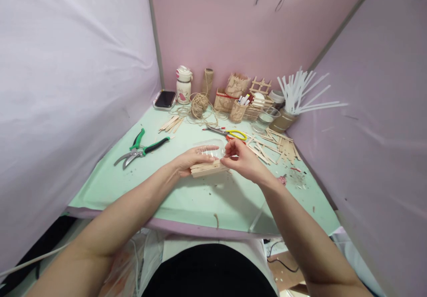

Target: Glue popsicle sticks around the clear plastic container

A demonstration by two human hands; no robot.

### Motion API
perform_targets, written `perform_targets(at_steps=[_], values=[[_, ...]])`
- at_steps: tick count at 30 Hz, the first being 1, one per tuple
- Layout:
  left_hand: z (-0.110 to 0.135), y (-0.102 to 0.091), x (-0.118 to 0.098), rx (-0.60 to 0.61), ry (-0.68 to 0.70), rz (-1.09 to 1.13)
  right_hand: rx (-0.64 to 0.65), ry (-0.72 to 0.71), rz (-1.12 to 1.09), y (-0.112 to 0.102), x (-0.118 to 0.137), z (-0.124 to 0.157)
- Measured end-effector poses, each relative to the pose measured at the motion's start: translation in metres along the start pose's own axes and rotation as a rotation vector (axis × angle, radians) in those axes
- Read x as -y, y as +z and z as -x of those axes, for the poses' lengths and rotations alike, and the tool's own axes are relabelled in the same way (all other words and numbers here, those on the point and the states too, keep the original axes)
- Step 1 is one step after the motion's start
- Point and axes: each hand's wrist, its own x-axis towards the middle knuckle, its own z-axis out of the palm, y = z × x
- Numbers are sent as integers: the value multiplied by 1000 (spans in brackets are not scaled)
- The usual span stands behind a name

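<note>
My left hand [191,158] grips a clear plastic cup [211,147] lying on its side, with a few wooden craft sticks [207,169] pressed against its underside. My right hand [240,158] pinches the right end of the cup and sticks, fingers curled. Both hands meet over the middle of the pale green table [187,199].
Green-handled pruning shears [142,148] lie to the left, yellow-handled scissors [227,132] just behind the hands. Loose craft sticks [276,148] spread to the right. At the back stand a twine ball [199,104], a phone [165,99], a small bottle [183,84], stick-built holders [237,110] and white straws [300,93].
</note>
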Motion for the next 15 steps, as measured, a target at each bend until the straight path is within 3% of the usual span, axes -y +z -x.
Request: perform_targets(at_steps=[15], values=[[1,5,3,13,-6,32,1,15,20,4,1,3]])
